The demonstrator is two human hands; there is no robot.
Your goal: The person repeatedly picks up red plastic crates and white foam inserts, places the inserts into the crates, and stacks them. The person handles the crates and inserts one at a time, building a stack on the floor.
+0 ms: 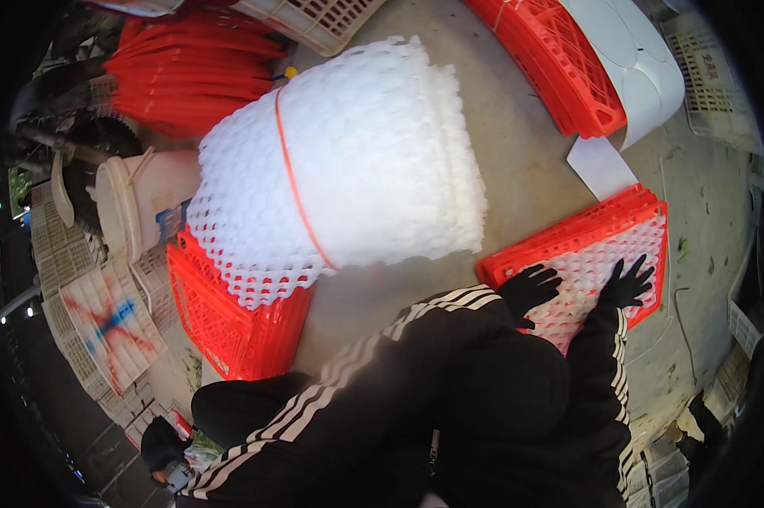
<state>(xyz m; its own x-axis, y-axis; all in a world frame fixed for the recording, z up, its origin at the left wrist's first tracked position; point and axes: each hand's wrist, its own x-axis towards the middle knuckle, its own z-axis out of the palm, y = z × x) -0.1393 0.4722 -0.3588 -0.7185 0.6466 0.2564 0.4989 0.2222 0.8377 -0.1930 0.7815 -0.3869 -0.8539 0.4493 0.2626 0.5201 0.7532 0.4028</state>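
Note:
My left hand (532,289), in a black glove, lies with its fingers apart on a white perforated foam sheet (588,270). Further right on that sheet rests my right hand (628,283), gloved alike, palm down and fingers spread. The sheet lies within the rim of a red plastic crate or panel (660,254), which tops a low stack; red shows through its holes. Neither hand grips anything. Before me is a large bundle of white perforated foam sheets (369,165), bound by an orange-red band (291,171). One end of the bundle hangs over stacked red plastic crates (239,324).
A tall red stack (185,70) stands at upper left, beside a whitish bucket (153,190). At upper right are red plastic crates (553,63) and white sheets (642,76). A bent wire (680,317) lies on the concrete floor (515,171). Pale crates (64,241) line the left.

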